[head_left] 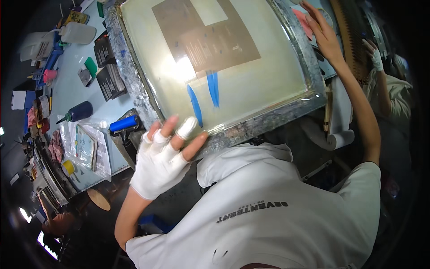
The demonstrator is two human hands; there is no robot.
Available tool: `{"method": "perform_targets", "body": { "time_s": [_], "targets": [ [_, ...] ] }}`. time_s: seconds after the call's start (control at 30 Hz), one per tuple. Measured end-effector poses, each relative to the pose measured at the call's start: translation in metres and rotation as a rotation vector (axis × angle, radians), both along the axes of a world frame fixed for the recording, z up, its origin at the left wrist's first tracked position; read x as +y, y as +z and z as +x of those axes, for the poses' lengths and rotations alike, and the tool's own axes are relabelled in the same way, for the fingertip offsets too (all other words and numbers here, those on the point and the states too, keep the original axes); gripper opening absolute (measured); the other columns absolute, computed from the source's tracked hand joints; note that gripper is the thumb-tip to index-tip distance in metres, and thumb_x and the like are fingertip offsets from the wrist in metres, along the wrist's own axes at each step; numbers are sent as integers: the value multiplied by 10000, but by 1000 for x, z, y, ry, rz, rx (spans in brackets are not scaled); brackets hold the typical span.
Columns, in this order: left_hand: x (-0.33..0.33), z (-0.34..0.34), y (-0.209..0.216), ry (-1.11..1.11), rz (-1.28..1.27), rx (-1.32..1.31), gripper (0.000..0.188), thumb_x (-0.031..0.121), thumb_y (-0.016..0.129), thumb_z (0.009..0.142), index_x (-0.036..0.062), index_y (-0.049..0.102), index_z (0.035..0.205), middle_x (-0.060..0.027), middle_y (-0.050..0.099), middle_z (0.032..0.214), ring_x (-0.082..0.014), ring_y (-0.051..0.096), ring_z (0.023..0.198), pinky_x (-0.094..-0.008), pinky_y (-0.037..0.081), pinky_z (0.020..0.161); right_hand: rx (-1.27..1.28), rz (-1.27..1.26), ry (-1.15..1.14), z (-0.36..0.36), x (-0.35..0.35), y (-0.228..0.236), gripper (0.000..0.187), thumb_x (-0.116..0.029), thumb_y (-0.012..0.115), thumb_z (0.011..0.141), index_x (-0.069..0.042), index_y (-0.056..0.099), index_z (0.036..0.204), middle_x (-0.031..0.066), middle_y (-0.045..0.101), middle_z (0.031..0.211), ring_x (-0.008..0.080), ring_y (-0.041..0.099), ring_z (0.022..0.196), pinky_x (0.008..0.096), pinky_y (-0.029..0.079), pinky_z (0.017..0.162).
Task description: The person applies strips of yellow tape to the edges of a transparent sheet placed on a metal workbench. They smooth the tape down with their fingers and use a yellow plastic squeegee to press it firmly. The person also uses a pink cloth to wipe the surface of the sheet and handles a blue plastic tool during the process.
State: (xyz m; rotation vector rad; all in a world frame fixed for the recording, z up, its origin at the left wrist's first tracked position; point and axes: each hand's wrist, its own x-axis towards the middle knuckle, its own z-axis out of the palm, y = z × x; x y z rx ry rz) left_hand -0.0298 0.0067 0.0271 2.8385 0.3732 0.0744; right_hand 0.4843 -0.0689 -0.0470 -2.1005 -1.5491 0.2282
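Large rectangular screen-printing frame (134, 85), metal-edged with pale yellow mesh, a brown stencil patch and blue ink streaks, held tilted above the light blue table (71, 96) and close before the chest. Left hand (163, 157), in a white fingerless glove with taped fingers, clamped on the frame's near rim at the lower left, thumb on the edge and fingers (186, 128) spread onto the mesh. Right hand (324, 38), bare, laid flat and open against the far right rim, pressing rather than wrapping round; arm stretched well out. Frame lying between the two hands, long axis running from lower left to upper right; left hand nearer the body and seemingly carrying most of the weight. On the table to the left: blue-handled roller (123, 124) just beside the frame's corner, dark blue squeeze bottle (79, 112), black cards (109, 80). Another person's gloved hand (375, 54) at the far right, well apart.
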Motion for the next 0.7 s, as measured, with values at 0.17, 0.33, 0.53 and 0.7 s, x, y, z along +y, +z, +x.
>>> {"method": "perform_targets", "body": {
  "time_s": [0.17,0.33,0.53,0.7],
  "targets": [
    [-2,-30,86,184,152,-389,698,351,869,791,167,576,1397,-246,514,1495,-502,475,1385,-645,354,1150,159,73,489,-77,7,32,729,-406,721,921,-76,453,1514,183,467,1542,338,389,1472,483,302,1230],
    [63,-37,129,451,304,-1020,765,482,813,828,64,542,1409,-274,540,1446,-486,518,1331,-608,385,1153,-104,24,667,-145,52,18,828,-512,708,915,-50,411,1534,206,469,1532,355,372,1481,465,295,1235],
    [102,-104,100,671,438,-1078,728,439,799,858,41,535,1407,-252,562,1424,-443,559,1281,-565,435,1125,-250,45,691,-146,59,-13,897,-635,673,886,-59,424,1527,143,447,1580,330,356,1496,454,254,1259],
    [103,-136,102,710,494,-1077,698,404,789,883,21,528,1406,-233,580,1405,-407,593,1238,-530,476,1101,-198,-168,607,-160,47,19,874,-630,670,891,-79,438,1529,152,467,1564,309,364,1495,453,248,1262]
  ]
}}
